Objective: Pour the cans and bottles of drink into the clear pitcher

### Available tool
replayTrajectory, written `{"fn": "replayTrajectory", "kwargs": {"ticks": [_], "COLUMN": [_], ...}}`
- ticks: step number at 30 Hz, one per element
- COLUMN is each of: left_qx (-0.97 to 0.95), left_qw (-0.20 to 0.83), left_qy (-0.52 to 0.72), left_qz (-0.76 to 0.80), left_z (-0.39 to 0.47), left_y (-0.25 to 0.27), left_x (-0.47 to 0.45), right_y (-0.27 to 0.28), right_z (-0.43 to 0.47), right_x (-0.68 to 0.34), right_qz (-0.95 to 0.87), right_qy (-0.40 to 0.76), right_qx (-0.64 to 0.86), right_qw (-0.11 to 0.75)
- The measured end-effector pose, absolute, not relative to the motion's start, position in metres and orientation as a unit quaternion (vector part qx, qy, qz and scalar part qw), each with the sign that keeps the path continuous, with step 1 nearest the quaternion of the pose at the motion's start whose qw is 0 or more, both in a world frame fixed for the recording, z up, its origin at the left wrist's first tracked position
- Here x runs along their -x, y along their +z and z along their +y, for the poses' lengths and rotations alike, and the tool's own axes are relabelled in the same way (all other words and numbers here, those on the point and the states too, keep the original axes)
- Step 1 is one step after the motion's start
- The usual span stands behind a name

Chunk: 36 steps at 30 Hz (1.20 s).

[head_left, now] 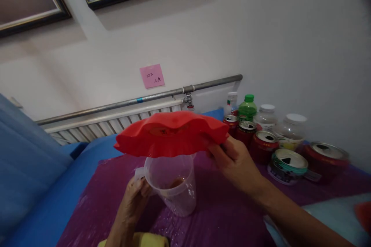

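Note:
My right hand (228, 158) grips the right edge of a red plastic dish with a wavy rim (174, 142). The dish is tilted so its face with a dark printed patch points towards me. Below it stands a clear plastic jug (181, 198) with a little brown liquid inside. My left hand (135, 193) is closed around the jug's handle on the left side. The dish hides the far part of the jug's rim, and some of my right fingers are behind the dish.
Purple plastic sheeting (95, 197) with wet drops covers the surface. Several opened cans (263, 146), clear jars with white lids (292, 127) and a green bottle (247, 108) stand at right. A yellow cloth (150, 240) lies near me. Behind are a radiator (113, 125) and a pipe (162, 95).

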<state>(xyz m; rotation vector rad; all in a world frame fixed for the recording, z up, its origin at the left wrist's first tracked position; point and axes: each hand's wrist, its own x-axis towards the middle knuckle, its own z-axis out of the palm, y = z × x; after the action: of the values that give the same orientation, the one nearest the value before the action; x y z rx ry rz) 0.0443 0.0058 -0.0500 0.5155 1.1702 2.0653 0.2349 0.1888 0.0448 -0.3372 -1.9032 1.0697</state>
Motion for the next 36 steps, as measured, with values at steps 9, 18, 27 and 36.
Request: {"fn": "replayTrajectory", "kwargs": {"ticks": [9, 18, 27, 36], "left_qx": [-0.185, -0.192, -0.177, -0.169], "left_qw": [0.341, 0.336, 0.344, 0.355], "left_qy": [0.8, 0.8, 0.805, 0.809], "left_qz": [0.458, 0.458, 0.451, 0.437], "left_z": [0.0075, 0.0063, 0.0065, 0.006], "left_y": [-0.0479, -0.0495, -0.0497, -0.0489], "left_x": [-0.0455, -0.0436, -0.0434, -0.0453], "right_y": [0.0473, 0.0449, 0.0434, 0.0395], "right_z": [0.1878, 0.1888, 0.1822, 0.1837], "right_x": [-0.2312, -0.2308, -0.233, -0.233], "right_qz": [-0.702, -0.71, -0.749, -0.77], "right_qy": [0.545, 0.539, 0.494, 0.468], "right_qx": [0.176, 0.152, 0.121, 0.111], "right_qw": [0.423, 0.427, 0.426, 0.42]}}
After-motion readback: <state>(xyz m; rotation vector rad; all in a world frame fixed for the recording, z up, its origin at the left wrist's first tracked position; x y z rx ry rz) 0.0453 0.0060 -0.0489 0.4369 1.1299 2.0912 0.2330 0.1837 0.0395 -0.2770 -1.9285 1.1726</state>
